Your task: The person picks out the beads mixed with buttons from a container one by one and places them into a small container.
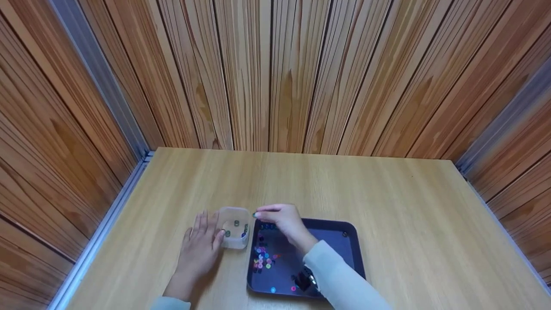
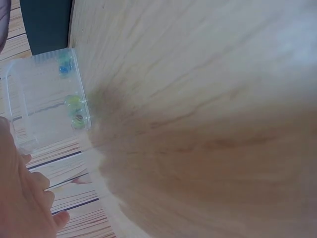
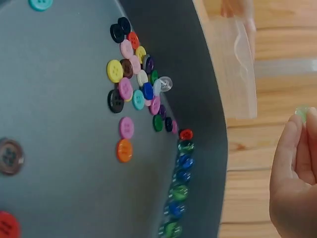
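My right hand (image 1: 286,221) pinches a small green glass marble (image 3: 301,112) between thumb and fingertips, over the tray's far left corner and right of the clear plastic container (image 1: 234,244). The left hand (image 1: 199,247) lies along the container's left side, fingers extended and thumb by its rim. Inside the container sit several green and blue marbles (image 2: 74,101). The dark tray (image 1: 318,262) holds a heap of colourful buttons (image 3: 126,89) along its left side. More green and blue marbles (image 3: 179,192) line up against the tray wall.
A larger brown button (image 3: 10,156) and a red button (image 3: 8,227) lie apart on the tray floor. The right wrist, with a dark strapped device (image 1: 306,280), crosses above the tray. Wood-panelled walls (image 1: 284,77) bound the wooden table (image 1: 413,224).
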Action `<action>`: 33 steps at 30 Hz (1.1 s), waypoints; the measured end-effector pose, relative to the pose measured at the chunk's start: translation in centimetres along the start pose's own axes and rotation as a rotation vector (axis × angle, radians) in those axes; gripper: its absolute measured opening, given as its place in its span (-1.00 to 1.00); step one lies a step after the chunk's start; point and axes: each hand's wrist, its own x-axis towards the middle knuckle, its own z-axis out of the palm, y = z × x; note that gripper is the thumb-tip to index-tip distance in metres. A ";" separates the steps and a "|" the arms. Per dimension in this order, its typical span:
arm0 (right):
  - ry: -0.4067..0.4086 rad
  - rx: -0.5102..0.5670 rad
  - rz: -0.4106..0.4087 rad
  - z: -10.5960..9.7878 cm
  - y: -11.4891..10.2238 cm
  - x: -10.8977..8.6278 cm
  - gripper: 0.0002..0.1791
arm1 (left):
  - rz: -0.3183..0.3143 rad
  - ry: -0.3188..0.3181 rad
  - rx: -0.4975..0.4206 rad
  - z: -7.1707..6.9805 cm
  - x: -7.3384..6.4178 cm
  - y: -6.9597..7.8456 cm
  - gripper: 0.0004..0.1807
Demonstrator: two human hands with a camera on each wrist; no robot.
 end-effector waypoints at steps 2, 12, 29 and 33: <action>0.009 -0.106 -0.057 0.8 -0.2 0.2 -0.64 | 0.004 0.006 0.005 0.0 0.0 0.1 -0.34; 0.003 -0.429 -0.216 3.6 -0.7 0.7 -0.87 | 0.024 0.050 0.031 0.3 0.1 0.0 -0.37; -0.060 -0.630 -0.281 4.8 -0.9 0.6 -0.80 | 0.052 0.055 0.064 0.0 0.0 0.0 -0.37; -0.067 -0.652 -0.308 4.9 -0.9 0.5 -0.80 | 0.067 0.074 0.071 -0.1 -0.1 0.0 -0.37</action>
